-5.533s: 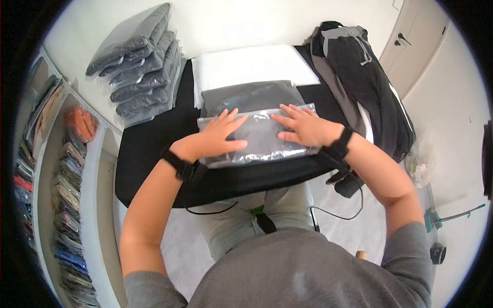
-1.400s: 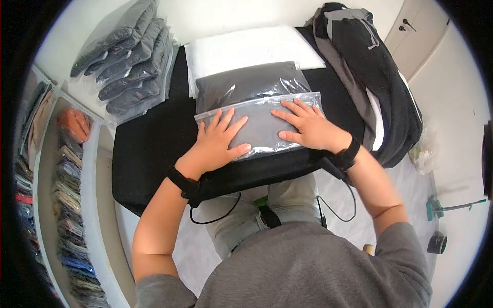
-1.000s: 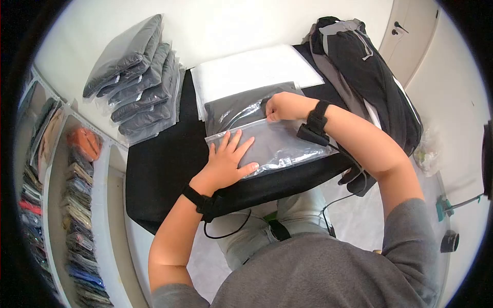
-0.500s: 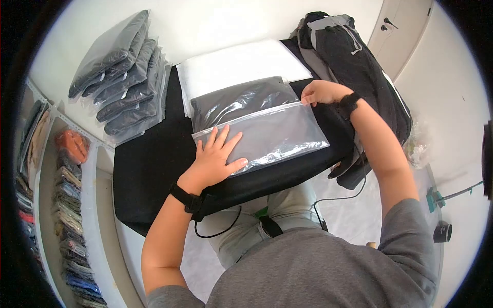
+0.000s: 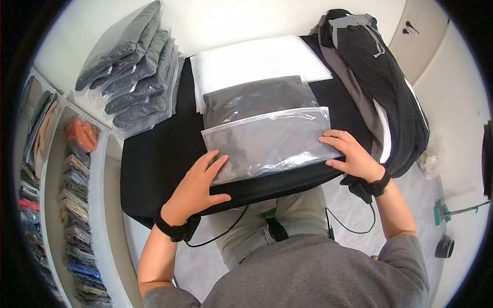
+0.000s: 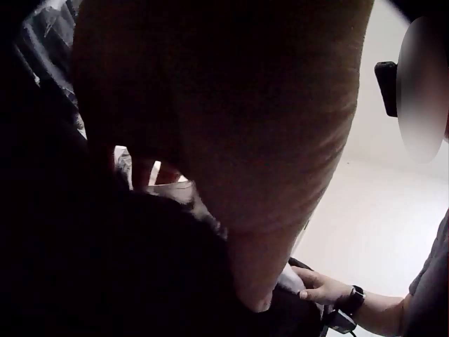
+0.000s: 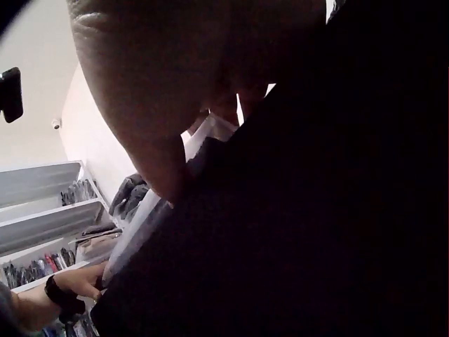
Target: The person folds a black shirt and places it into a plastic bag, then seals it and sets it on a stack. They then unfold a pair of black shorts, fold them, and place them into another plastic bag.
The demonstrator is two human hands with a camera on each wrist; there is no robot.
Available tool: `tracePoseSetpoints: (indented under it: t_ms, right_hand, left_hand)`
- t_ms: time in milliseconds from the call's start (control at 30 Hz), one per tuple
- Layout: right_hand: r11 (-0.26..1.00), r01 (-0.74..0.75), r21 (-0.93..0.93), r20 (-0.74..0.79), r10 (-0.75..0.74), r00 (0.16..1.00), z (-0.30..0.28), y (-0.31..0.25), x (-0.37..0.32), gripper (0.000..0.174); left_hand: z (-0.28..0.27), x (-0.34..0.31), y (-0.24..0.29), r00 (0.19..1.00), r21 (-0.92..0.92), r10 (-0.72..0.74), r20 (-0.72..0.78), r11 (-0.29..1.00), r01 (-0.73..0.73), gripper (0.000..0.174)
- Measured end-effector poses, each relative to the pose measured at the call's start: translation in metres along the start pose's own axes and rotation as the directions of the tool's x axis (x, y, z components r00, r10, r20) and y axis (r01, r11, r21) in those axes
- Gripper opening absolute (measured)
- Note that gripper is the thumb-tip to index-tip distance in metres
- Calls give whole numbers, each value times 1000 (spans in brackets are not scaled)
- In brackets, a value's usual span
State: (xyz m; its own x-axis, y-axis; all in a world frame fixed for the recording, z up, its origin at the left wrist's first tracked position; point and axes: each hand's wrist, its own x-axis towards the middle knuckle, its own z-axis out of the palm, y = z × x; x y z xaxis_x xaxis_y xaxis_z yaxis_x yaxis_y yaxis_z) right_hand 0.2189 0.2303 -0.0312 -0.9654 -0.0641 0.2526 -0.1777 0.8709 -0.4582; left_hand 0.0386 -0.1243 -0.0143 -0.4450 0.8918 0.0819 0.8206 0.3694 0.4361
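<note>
A clear zip bag [image 5: 272, 141] lies near the front edge of the black-covered table, its zip strip running across the middle, with folded dark cloth [image 5: 262, 97] showing behind the strip. At the bag's left side the left hand [image 5: 195, 187] touches it with spread fingertips, the thumb over the black cloth. The right hand [image 5: 354, 156] has its fingertips on the bag's right edge, fingers slightly bent and the thumb apart. In the left wrist view the left hand [image 6: 217, 119] is dark and close; in the right wrist view the right hand [image 7: 168, 91] is beside the bag's pale edge [image 7: 140, 228].
Bagged dark garments [image 5: 136, 72] are stacked at the table's back left. White sheets [image 5: 257, 59] lie behind the bag. Black and grey clothing [image 5: 370, 77] hangs over the right side. Shelves of bagged clothes [image 5: 77, 205] stand at the left; a cable [image 5: 354, 231] hangs below the right wrist.
The right hand has gone from the right end of the zip strip down to the bag's lower right edge. The left hand has slid off the strip toward the bag's lower left.
</note>
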Motion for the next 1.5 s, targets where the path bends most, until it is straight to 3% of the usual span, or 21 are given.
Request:
tracePoseSetpoints:
  t_ms: [100, 233, 300, 367, 400, 500, 533, 567, 667, 800, 833, 900, 967, 1033, 1167, 1233, 1300, 1333, 1367, 1433, 1500]
  right_hand:
    - [982, -129, 139, -14, 132, 991, 0, 3, 1, 51]
    - [987, -89, 135, -72, 99, 992, 4, 10, 3, 38]
    - [997, 1, 72, -161, 11, 987, 9, 20, 6, 23]
    - [999, 10, 42, -222, 0, 975, 0, 15, 14, 14]
    - [990, -80, 113, -240, 106, 965, -13, 10, 17, 17]
    - [928, -234, 290, -277, 315, 908, -62, -12, 36, 31]
    - [911, -153, 384, -349, 296, 889, -74, -18, 43, 34]
    - [819, -113, 562, -310, 336, 890, -88, -26, 53, 37]
    - [571, -130, 811, -107, 362, 926, -111, -40, 85, 36]
    - [417, -275, 866, 107, 384, 917, -85, 7, 128, 36]
    - [387, -330, 861, 174, 384, 907, -70, 30, 139, 39]
    - [268, -455, 849, 224, 598, 769, -34, 54, 150, 45]
    - [158, -585, 795, 360, 654, 666, -12, 62, 141, 54]
    - [183, -493, 851, 355, 492, 795, 17, 114, 129, 42]
    - [68, -486, 871, 408, 449, 795, 2, 96, 121, 27]
    - [121, -486, 866, 393, 437, 809, 2, 95, 123, 25]
    - [435, -602, 670, 406, 465, 787, -1, 90, 130, 21]
    - [568, -623, 538, 282, 576, 768, -5, 66, 131, 20]
    - [567, -625, 537, 285, 575, 767, -5, 59, 129, 20]
    - [232, -444, 866, 321, 422, 848, 1, 54, 126, 21]
    - [195, -412, 890, 316, 389, 866, 15, 80, 129, 19]
  left_hand:
    - [4, 1, -12, 999, -1, 36, -34, 999, -36, 63]
    - [7, 10, -20, 984, 72, 107, -144, 993, -97, 43]
    - [1, 19, -19, 990, 22, -48, -132, 998, 52, 25]
    - [-10, 29, -24, 976, 47, -44, -213, 997, 55, 27]
    - [-22, 35, -16, 943, 0, 22, -333, 1000, -23, 34]
    - [-73, 41, 11, 867, -342, -141, -478, 939, -36, 31]
    - [-91, 42, 17, 857, -404, -192, -478, 914, -21, 32]
    - [-101, 48, 35, 845, -669, -299, -443, 738, -90, 31]
    - [-124, 59, 20, 907, -852, -319, -275, 517, -77, 30]
    - [-101, 81, -11, 829, -863, -529, -184, 490, 121, 29]
    - [-88, 87, -32, 891, -860, -425, -159, 502, 86, 34]
    - [-52, 102, -98, 842, -924, -531, 97, 266, 274, 42]
    - [-35, 92, -102, 776, -876, -529, 342, 119, 467, 49]
    - [-18, 80, -111, 853, -918, -461, 245, 171, 357, 50]
    - [-12, 76, -105, 810, -896, -549, 206, 226, 381, 45]
    - [-11, 82, -100, 799, -877, -578, 167, 283, 389, 43]
    - [-9, 89, -95, 830, -727, -538, 146, 511, 459, 40]
    - [-3, 89, -85, 857, -795, -514, 42, 503, 341, 36]
    - [-2, 90, -77, 855, -795, -516, 44, 500, 343, 36]
    - [1, 90, -68, 862, -928, -503, -56, 346, 142, 35]
    - [8, 93, -75, 842, -940, -534, -74, 319, 119, 29]
